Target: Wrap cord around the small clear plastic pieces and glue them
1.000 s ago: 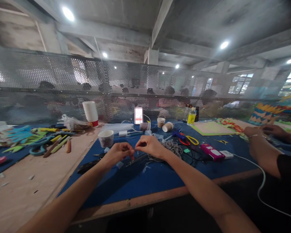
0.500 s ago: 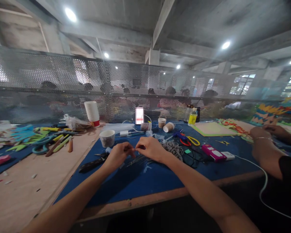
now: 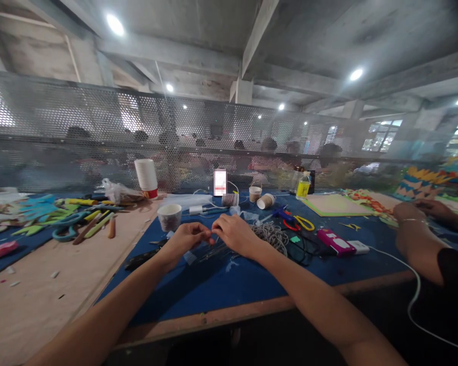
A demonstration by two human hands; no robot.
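The left hand [image 3: 189,241] is hovering above the blue mat [image 3: 198,300], its fingers curling inward. The right hand [image 3: 232,235] is facing it from just beside, its fingers bending downward, and the two sets of fingertips are nearly meeting. Whether either grip is clamping on an item cannot be told; the detail at the fingertips is too small. Thin strands [image 3: 213,252] are lying on the mat directly below the hands. A tangle of grey cord [image 3: 273,236] is resting just beyond the right wrist, partly hidden by that hand. A black-handled tool [image 3: 137,260] is lying beside the left wrist, and an open paper cup [image 3: 170,217] is standing upright behind the left hand. Farther right, yellow-handled scissors [image 3: 304,222] are lying near a magenta case [image 3: 335,242], which is touching a white adapter [image 3: 359,247]. A lit phone [image 3: 220,182] is standing upright at the rear. At far right, a co-worker's hand [image 3: 410,214] is resting near coloured cutouts.
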